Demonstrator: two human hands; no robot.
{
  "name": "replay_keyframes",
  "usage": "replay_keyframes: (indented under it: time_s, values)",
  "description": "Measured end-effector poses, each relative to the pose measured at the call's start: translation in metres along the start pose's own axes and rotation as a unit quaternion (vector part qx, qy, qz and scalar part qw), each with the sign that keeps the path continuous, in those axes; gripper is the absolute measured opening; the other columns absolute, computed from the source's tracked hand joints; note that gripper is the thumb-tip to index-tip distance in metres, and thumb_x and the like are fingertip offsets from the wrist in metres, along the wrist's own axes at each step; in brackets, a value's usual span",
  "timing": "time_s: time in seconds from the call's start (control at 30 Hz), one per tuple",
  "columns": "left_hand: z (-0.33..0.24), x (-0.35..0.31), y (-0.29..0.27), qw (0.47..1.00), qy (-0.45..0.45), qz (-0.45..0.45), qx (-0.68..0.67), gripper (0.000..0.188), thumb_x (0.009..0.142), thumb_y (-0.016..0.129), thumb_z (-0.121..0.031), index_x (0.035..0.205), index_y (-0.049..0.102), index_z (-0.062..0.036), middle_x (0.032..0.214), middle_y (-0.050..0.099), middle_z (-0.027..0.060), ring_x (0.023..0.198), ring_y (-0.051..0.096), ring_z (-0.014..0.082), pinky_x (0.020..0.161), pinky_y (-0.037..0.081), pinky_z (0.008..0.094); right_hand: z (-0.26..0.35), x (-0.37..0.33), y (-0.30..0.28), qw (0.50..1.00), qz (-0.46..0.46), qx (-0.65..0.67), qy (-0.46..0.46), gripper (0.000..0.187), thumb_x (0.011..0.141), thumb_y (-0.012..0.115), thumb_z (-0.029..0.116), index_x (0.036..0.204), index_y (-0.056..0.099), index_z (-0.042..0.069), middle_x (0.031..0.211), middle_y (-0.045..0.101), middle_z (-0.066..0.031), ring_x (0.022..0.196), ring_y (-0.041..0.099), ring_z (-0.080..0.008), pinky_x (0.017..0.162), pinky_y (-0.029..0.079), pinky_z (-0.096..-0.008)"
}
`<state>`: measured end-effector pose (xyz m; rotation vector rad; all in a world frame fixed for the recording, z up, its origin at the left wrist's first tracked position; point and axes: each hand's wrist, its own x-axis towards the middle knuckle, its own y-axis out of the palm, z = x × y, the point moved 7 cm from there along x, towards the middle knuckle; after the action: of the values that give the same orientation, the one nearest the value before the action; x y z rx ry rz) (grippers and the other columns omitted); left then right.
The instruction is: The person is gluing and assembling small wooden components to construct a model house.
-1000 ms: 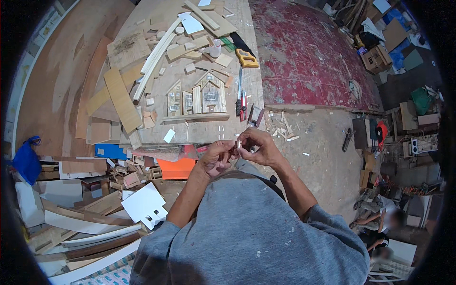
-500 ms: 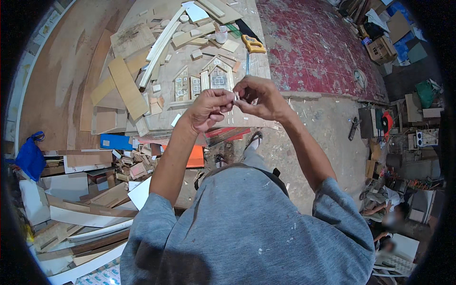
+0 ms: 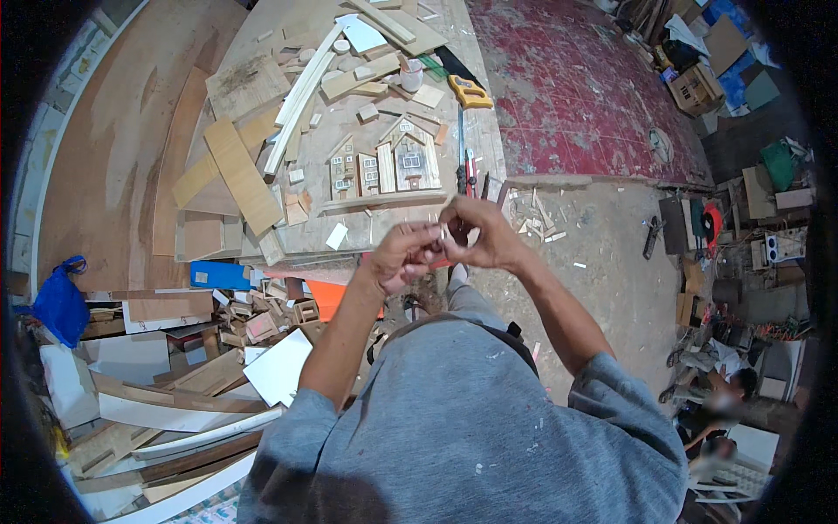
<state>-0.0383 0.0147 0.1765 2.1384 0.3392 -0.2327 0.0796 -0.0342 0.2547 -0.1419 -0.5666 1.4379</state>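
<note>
Wooden table [image 3: 482, 144], red floor [image 3: 576, 96] beyond hands [image 3: 403, 256].

You wear this wide fisheye camera on the left of your head; it faces steeply down past your front, upright and unmirrored, so its left is yours; your grey shirt [image 3: 476, 410] sits nearest, filling the lower middle; your left hand [image 3: 406, 255] and right hand [image 3: 482, 236] come near the centre; the table [image 3: 336, 131] spreads farther off, toward the top.
</note>
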Motion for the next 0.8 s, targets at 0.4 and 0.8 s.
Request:
replay_keyframes:
  time_s: [0.4,0.8]
  values:
    - [0.045,0.017,-0.019,0.996,-0.028,-0.037,-0.077,0.014,0.096,0.064,-0.021,0.102,0.065,-0.0080,0.082,0.062,-0.0034,0.062,0.054,-0.0003,0.038,0.033,0.0133,-0.042,-0.026,0.009,0.998,0.020,0.013,0.063,0.025,0.076,0.075,0.007,0.097,0.062,0.003,0.079,0.058,-0.0040,0.067,0.059,-0.0104,0.059,0.047,-0.0257]
    - [0.054,0.060,-0.024,0.993,-0.015,-0.104,-0.063,0.014,0.097,0.063,-0.020,0.100,0.066,-0.0067,0.079,0.062,-0.0022,0.057,0.048,-0.0012,0.038,0.030,0.0125,-0.087,-0.028,-0.020,0.990,0.050,0.055,0.121,0.020,0.083,0.074,0.007,0.100,0.067,0.002,0.086,0.063,-0.0060,0.073,0.063,-0.0122,0.060,0.052,-0.0263]
